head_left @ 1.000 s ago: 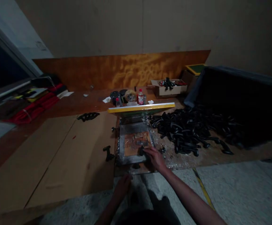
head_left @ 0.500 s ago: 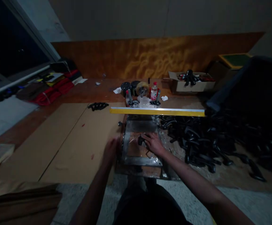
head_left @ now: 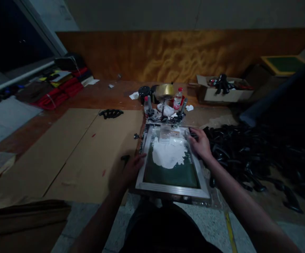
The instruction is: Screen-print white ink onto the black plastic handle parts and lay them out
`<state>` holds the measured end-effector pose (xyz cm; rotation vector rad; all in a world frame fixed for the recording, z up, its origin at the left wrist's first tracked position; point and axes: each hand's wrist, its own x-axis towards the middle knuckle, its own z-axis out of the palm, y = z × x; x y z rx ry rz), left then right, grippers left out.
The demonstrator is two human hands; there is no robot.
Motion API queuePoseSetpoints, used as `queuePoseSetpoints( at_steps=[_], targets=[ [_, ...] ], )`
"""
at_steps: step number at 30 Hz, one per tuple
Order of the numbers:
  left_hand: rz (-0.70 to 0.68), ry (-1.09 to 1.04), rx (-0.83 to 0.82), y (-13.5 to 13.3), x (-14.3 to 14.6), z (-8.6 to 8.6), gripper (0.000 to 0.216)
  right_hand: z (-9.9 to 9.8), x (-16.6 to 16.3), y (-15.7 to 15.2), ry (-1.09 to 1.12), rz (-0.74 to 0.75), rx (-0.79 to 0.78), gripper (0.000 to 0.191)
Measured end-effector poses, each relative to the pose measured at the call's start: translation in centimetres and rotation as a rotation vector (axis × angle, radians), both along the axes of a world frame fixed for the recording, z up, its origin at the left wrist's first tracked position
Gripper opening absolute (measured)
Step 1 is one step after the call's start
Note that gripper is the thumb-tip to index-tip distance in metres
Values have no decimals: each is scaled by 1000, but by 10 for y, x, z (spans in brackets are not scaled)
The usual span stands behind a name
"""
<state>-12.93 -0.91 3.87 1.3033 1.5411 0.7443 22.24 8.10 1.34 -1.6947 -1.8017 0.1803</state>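
A screen printing frame [head_left: 172, 190] lies in front of me, its metal border around a green mesh. White ink [head_left: 166, 153] covers the upper middle of the mesh. My left hand [head_left: 133, 169] rests at the left border with fingers stretched toward it. Just left of those fingers, a small black plastic part [head_left: 125, 160] is on the cardboard. My right hand [head_left: 201, 143] is curled over the upper right border; something dark shows by its fingers, too dim to name. Behind the frame are black hinge clamps [head_left: 164, 118]. The jig under the frame is hidden.
A large heap of black plastic parts [head_left: 231, 151] spreads to the right. Cardboard [head_left: 81, 151] covers the left, with a row of black parts [head_left: 111, 113] on it. Behind stand a tape roll [head_left: 164, 90], a bottle [head_left: 178, 99] and an open box [head_left: 222, 94].
The screen frame has swung down over the jig, where my right hand was on a black part. My right hand has moved to the frame's right border, my left to its left border.
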Motion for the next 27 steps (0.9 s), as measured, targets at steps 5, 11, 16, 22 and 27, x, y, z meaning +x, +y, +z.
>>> queuePoseSetpoints(
  at_steps=[5, 11, 16, 22, 27],
  targets=[
    [-48, 4, -61, -5, 4, -60, 70, 45, -98, 23, -376, 291, -122, 55],
    [-93, 13, -61, 1, -1, -90, 63, 35, -126, -7, -638, 397, -510, 26],
    [-116, 4, -45, 0, -2, -91, 60, 25, -108, -54, -656, 757, -430, 24],
    [-90, 12, -59, -1, 0, -86, 59, 19, -103, -53, -552, 701, -345, 17],
    [-70, -11, -79, 0, 1, -82, 62, 6, -104, -71, -502, 742, -325, 24]
  ],
)
